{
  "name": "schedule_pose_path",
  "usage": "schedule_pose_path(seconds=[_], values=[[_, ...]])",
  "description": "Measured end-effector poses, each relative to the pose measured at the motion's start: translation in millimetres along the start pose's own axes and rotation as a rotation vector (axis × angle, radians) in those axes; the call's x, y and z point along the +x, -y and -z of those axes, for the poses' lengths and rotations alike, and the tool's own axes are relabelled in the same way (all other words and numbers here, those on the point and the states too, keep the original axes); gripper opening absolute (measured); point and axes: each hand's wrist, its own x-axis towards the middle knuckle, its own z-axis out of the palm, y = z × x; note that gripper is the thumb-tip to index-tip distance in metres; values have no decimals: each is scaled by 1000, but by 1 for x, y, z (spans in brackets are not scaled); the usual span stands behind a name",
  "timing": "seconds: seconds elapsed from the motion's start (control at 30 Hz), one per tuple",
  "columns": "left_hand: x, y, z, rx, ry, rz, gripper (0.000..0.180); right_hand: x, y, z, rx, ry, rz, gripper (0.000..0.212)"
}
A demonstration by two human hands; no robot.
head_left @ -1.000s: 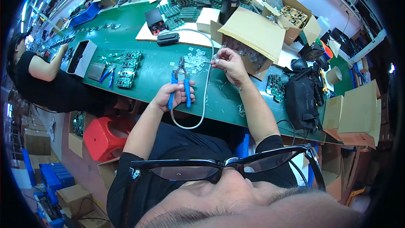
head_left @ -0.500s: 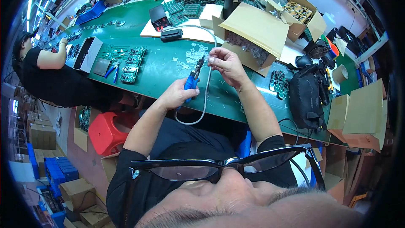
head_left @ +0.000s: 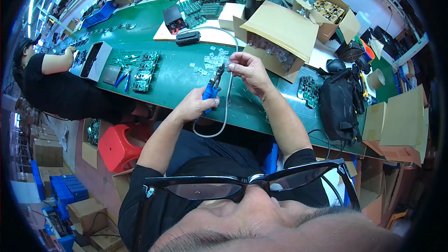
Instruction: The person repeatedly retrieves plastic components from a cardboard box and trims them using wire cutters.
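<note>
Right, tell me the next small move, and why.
Probably ease the tips of the pliers onto the clear piece: the left hand holds the pliers angled toward the right hand, whose fingertips pinch what looks like that piece, close beside the tips.

We see a short-sleeved black top (head_left: 186,169) on the person, plain and matt, its left sleeve (head_left: 140,182) and right sleeve (head_left: 300,158) both ending above the elbow. Below it we make out dark, bluish trousers (head_left: 198,144), softly creased. Across the face we find glasses (head_left: 255,179) with a thick, glossy black frame, rounded lenses that look greyish, and straight black temples; we notice bright metal at the left hinge (head_left: 149,191). The left hand (head_left: 190,106) and right hand (head_left: 250,72) are bare, as are both forearms
</note>
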Motion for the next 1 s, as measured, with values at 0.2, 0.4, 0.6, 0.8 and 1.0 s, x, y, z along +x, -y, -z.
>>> schedule_pose_path(seconds=[0.2,0.4,0.6,0.8,1.0], values=[[-1,-1,-1,-123,-28,20,55,5,-4,4,97,-46,-74,23],[-3,-5,-2,-135,-28,23,53,6,-4,2,195,-75,-110,15],[-1,-4,-3,-110,-36,11,53,11,-18,15,225,-90,-117,14],[2,-6,-3,-56,-45,1,55,5,-9,3,377,-37,-122,16],[7,-5,-4,-12,-38,8,52,1,-7,-3,336,-45,-132,10]])
